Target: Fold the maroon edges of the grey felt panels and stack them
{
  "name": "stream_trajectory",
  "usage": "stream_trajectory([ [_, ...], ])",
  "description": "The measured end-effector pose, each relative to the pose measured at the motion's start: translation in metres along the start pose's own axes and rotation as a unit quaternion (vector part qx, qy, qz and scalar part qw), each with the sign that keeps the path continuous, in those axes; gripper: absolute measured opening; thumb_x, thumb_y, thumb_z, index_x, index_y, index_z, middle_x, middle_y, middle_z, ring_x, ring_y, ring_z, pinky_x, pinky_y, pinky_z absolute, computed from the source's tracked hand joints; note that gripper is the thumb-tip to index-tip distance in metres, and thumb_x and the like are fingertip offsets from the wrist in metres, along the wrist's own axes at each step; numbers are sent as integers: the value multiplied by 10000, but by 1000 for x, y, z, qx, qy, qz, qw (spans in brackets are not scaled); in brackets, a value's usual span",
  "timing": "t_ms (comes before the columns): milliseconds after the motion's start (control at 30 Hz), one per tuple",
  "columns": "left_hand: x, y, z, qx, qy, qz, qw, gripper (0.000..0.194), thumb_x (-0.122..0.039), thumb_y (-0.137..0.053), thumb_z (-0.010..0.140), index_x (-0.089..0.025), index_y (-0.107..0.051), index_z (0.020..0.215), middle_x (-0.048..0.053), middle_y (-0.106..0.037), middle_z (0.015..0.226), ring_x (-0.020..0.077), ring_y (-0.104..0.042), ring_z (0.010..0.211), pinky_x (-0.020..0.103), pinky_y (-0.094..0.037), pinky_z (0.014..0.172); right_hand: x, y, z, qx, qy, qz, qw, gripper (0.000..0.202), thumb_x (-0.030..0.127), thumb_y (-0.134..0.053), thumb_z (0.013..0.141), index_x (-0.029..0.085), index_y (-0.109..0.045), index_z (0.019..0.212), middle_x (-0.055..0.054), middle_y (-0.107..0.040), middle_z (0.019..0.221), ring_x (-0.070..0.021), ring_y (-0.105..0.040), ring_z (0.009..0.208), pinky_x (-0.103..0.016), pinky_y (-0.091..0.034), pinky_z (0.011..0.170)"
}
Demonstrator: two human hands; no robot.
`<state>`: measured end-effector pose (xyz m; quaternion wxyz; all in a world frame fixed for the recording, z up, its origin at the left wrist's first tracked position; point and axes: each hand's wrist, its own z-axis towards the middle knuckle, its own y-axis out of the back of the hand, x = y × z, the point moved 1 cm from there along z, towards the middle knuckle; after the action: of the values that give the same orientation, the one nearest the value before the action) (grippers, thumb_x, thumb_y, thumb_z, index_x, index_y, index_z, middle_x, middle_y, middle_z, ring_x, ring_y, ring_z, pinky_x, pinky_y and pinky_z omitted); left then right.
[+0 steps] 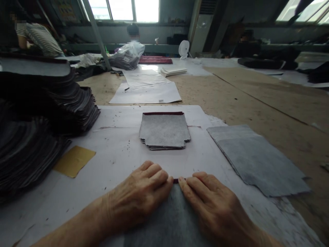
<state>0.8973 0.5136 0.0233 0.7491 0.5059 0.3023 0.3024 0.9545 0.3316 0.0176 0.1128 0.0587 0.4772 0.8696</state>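
Workshop space fills the upper frame: windows along the far wall, other people seated at the far edge of a long bench surfaced in brown board. White paper sheets cover the bench in the lower and centre frame, apparently as a protective layer under the work.

At the left of the frame, a tall stack of dark cut pieces leans in fanned layers, placed within reach of the left arm. At the right of the frame, a pile of large grey sheets lies flat, edges roughly aligned, well apart from the hands. In the centre of the frame, a small stack of grey shaped pieces sits squared up, a dark red edge showing along its far side; it lies directly ahead of the hands. A yellow card lies flat at the lower left, beside the dark stack.

At the lower centre, a grey piece with a dark red edge lies flat on the paper, under both hands. The left hand and right hand rest palm-down, fingertips almost meeting at the far edge. Neither grip is closed around anything; the fingers are curled and press down on that edge, apparently to hold it flat.
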Motion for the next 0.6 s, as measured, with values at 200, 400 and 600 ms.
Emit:
stream_trajectory([
  [200, 13, 8, -26, -77, 39, -65, 994, 369, 16, -366, 815, -123, -492, 1133, 76, -519, 890, 159, -454, 793, 300, -453, 693, -2, 1, -1, -8, 14, -28, 999, 358, 11, -285, 847, 54, -622, 962, -88, -609, 787, -217, -545, 751, -361, -508, 617],
  [400, 14, 12, -35, -87, 51, -67, 993, 337, 28, -375, 795, -129, -545, 1041, 68, -517, 836, 152, -443, 763, 297, -449, 660, -2, 0, 8, 31, 26, -46, 998, 403, 10, -267, 834, 87, -572, 1085, -63, -605, 786, -199, -550, 699, -333, -503, 570],
  [600, 12, 8, -33, -87, 21, -39, 995, 285, -2, -353, 816, -68, -555, 1006, 92, -515, 810, 173, -430, 755, 331, -433, 657, 1, 4, 11, 67, 58, -92, 992, 420, 9, -253, 829, 84, -570, 1094, -79, -605, 793, -197, -556, 680, -323, -496, 562],
])
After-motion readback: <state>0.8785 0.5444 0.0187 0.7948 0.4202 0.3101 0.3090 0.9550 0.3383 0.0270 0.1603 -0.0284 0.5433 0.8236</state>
